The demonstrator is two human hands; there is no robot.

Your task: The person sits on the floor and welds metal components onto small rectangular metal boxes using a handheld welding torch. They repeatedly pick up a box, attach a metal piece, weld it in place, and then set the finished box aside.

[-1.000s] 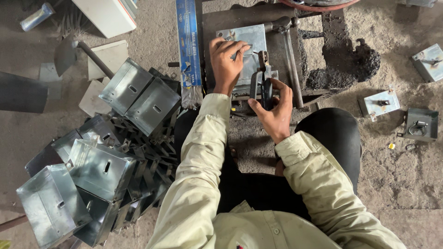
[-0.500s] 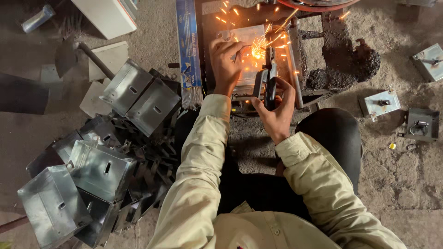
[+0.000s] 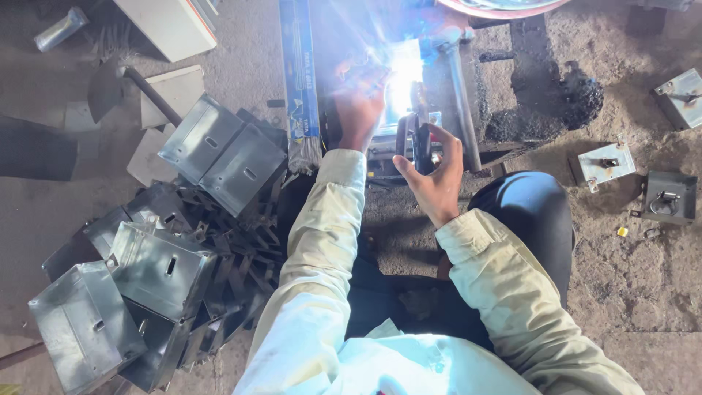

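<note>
My left hand [image 3: 360, 110] presses down on a grey sheet-metal box [image 3: 401, 110] lying on a dark work block in front of me. My right hand [image 3: 437, 174] grips a black welding electrode holder [image 3: 420, 143], its tip at the box. A bright blue-white arc [image 3: 401, 77] flares at the box's top, and the glare washes out the box and my left fingers. Both arms wear pale long sleeves.
A heap of grey metal boxes [image 3: 146, 271] lies at my left. A blue packet of rods [image 3: 300, 73] sits left of the work block. A hammer-like steel bar [image 3: 461, 95] lies at the right of it. Finished small boxes [image 3: 669, 197] rest on the dirt floor at right.
Orange sparks at the box have grown into a bright blue-white arc flare. My hands stay in about the same place on the box and the holder.
</note>
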